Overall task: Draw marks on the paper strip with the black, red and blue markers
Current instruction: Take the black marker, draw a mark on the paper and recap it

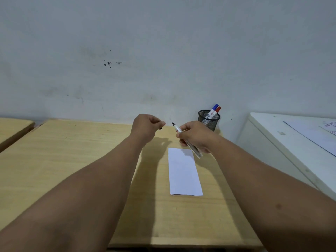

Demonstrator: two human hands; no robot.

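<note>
A white paper strip [184, 171] lies lengthwise on the wooden table [72, 160], blank as far as I can see. My right hand [195, 136] grips the black marker [177, 128] above the strip's far end, its bare tip pointing up and left. My left hand [147, 127] is closed just left of that tip, pinching the marker's black cap [160, 128], of which only a sliver shows. The blue marker [214, 108] and red marker [217, 110] stand capped in a black mesh pen cup [209, 120] by the wall.
A white cabinet or appliance [272, 142] stands close on the right with papers [316, 135] on top. Another wooden tabletop [12, 128] adjoins at the far left. A grey wall runs right behind the table.
</note>
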